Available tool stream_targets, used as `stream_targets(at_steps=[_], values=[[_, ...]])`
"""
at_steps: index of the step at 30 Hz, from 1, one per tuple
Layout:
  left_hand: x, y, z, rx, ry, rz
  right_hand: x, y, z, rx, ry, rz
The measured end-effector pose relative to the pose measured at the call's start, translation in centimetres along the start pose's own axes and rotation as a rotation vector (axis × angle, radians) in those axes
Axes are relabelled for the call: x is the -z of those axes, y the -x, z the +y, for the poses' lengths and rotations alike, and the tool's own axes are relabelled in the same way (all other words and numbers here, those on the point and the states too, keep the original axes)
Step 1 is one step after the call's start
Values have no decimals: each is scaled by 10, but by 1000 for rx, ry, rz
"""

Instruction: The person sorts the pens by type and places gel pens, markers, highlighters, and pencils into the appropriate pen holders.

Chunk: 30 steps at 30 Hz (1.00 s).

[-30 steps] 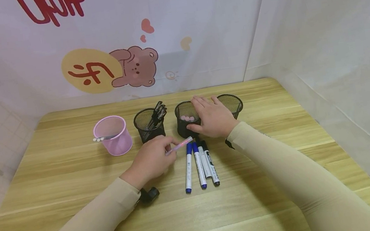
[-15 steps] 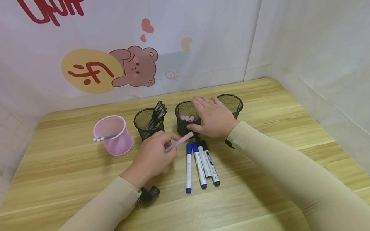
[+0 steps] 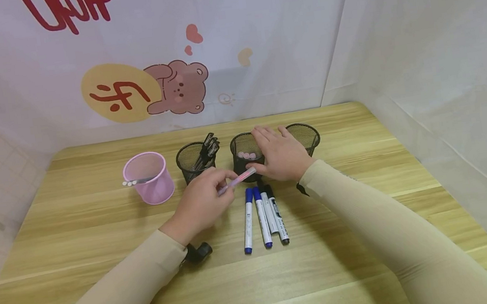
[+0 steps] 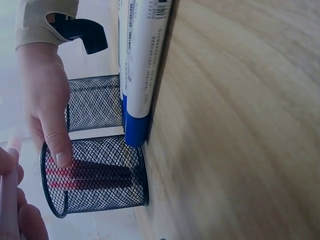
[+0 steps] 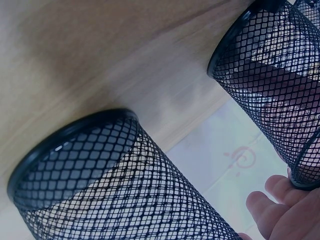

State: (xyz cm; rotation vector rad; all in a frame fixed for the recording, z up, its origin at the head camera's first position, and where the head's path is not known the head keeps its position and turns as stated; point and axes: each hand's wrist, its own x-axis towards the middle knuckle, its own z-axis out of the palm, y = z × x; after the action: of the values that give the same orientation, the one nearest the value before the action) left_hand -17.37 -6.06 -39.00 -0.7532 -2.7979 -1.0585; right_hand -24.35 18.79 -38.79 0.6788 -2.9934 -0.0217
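Observation:
My left hand (image 3: 203, 198) pinches a slim pink pen (image 3: 245, 174) between thumb and fingers. Its far end overlaps the front rim of a black mesh pen cup (image 3: 243, 171), third from the left. Several pink-ended pens (image 3: 246, 156) lean inside that cup; through the mesh in the left wrist view their lower parts look dark. My right hand (image 3: 283, 154) holds this cup at its right side, thumb (image 4: 59, 145) on the near wall and fingers toward the back rim. In the right wrist view, fingertips (image 5: 260, 202) show beyond the cup's rim.
Several whiteboard markers (image 3: 248, 223) lie before the cups, blue-capped and black-capped. A pink cup (image 3: 158, 190) with white-ended sticks stands at left, beside a black mesh cup (image 3: 191, 177) of black pens. Another mesh cup (image 3: 308, 138) stands behind my right hand. A printed curtain (image 3: 275, 40) backs the table.
My left hand has moved slightly up and to the right with the pink pen, bringing its tip to the cup's rim. The right hand has stayed in place.

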Motion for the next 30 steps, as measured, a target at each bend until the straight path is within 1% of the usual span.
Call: stream_targets(at_steps=[9,17,24,30], values=[[0,-5,4,-21,37,24,0,0,-1,-4,-9,-19],[1,-11,10,-16,81,30,-1,-1,-1,-3,-20,-2],[2,-16,16,-25,107,37,0,0,-1,-7,-19,-15],[2,-20,18,-33,130,52,0,0,0,-15,-20,-26]])
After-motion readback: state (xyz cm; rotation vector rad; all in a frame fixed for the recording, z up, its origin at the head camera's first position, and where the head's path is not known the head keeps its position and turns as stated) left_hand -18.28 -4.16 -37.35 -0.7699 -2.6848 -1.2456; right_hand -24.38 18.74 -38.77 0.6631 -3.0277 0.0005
